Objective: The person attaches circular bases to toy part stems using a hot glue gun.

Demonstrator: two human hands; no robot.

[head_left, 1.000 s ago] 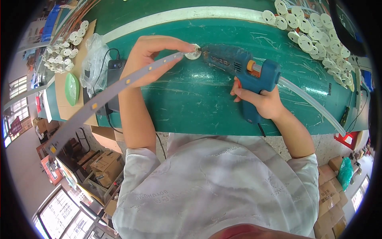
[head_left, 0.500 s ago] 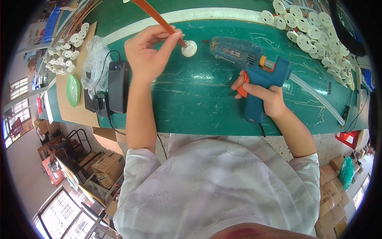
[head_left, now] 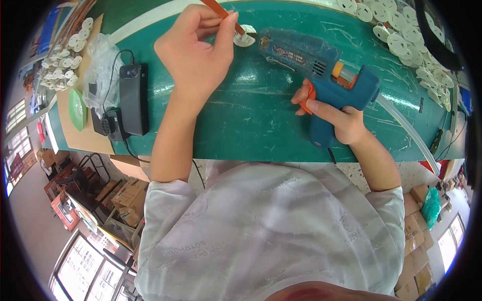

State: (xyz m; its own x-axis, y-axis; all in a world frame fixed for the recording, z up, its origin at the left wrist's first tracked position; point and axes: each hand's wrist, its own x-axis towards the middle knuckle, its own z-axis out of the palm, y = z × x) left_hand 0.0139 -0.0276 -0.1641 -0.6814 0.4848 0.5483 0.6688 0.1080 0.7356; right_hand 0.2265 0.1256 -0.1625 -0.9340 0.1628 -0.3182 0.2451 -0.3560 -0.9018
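Note:
My left hand [head_left: 198, 60] pinches a flat orange-brown strip [head_left: 217, 8] between thumb and fingers. At the strip's lower end is a round white disc [head_left: 244, 40], tilted above the green table. My right hand [head_left: 346, 123] is wrapped round the grip of a blue hot glue gun [head_left: 301, 52], its fingers at the orange trigger [head_left: 309, 96]. The gun points left, and its nozzle tip meets the disc's right side in the picture; actual contact is hard to tell. A long translucent glue stick [head_left: 409, 125] runs out of the gun's back.
White discs [head_left: 396, 44] in a large cluster lie at the far right, with smaller white pieces [head_left: 61, 65] at the left. A black power box [head_left: 134, 99] with a cable, a clear plastic bag [head_left: 100, 67] and a green dish [head_left: 77, 110] stand on the left of the green table [head_left: 241, 125].
My left hand, strip and disc have moved farther away, and the disc has tilted. The glue gun's nozzle, earlier apart from the disc, is now up against or very near it.

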